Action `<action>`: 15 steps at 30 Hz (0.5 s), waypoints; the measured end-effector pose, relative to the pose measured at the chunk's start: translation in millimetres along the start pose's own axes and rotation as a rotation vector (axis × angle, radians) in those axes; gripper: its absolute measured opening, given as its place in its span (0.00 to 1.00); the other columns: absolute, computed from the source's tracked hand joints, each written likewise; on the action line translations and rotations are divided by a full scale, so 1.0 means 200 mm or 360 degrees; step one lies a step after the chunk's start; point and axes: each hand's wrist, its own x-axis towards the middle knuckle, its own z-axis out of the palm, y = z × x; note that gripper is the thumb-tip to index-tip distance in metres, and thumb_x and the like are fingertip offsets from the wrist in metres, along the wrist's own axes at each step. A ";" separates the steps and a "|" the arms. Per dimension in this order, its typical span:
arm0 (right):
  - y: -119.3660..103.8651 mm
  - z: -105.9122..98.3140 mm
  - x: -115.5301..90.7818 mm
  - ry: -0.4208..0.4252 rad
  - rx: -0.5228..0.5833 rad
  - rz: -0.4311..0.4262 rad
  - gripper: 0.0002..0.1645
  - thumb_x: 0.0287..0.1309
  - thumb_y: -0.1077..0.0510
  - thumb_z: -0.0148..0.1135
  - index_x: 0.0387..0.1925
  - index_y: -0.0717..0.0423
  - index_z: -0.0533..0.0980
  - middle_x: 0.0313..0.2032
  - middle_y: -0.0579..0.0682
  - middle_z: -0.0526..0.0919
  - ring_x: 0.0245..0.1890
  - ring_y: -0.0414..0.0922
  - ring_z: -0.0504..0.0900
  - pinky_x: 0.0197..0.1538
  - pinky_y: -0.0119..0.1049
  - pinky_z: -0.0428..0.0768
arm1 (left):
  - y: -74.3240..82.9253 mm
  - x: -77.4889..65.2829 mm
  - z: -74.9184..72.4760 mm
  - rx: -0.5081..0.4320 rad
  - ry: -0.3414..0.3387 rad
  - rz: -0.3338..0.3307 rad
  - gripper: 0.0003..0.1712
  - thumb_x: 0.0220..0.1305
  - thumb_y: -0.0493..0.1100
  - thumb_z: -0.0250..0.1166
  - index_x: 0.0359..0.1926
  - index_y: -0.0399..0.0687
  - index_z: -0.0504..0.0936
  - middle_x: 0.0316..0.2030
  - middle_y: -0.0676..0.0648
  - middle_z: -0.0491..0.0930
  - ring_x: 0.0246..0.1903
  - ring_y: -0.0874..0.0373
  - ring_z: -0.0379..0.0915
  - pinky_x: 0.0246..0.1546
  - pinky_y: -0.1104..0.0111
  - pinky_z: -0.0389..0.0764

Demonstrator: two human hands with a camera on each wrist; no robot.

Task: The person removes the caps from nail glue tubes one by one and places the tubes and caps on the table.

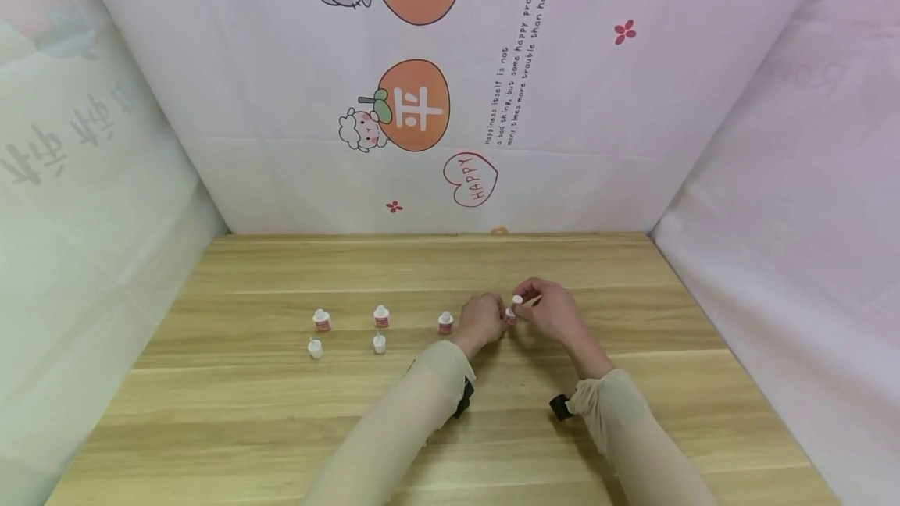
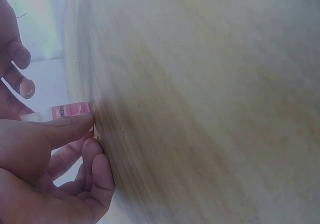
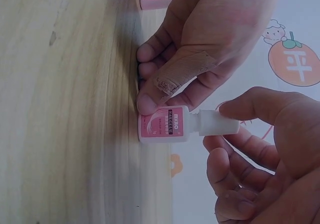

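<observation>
My left hand (image 1: 481,320) grips the pink-and-white nail glue bottle (image 3: 162,125) low on its body, thumb against the label. The bottle stands upright on the wooden table, its label reading NAIL GLUE in the right wrist view. My right hand (image 1: 551,311) pinches the white cap (image 3: 218,123) between thumb and fingers, right at the bottle's neck. In the left wrist view, the thumb (image 2: 70,129) covers part of the bottle's pink label (image 2: 71,110).
Left of my hands, three similar bottles stand in a row: a near one (image 1: 446,324), a middle one (image 1: 381,317) and a far-left one (image 1: 322,322). Two white caps, one (image 1: 380,344) and another (image 1: 315,349), sit before the left two, thin stems upward. A printed cloth (image 1: 562,178) hangs behind the table.
</observation>
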 end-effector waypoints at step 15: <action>-0.01 0.00 0.00 0.0026 -0.0041 -0.0018 0.11 0.59 0.52 0.67 0.43 0.50 0.81 0.40 0.50 0.87 0.40 0.48 0.83 0.39 0.38 0.78 | -0.02 0.02 0.03 0.0014 0.0014 0.0013 0.08 0.63 0.43 0.69 0.29 0.50 0.79 0.26 0.53 0.79 0.28 0.59 0.70 0.33 0.69 0.72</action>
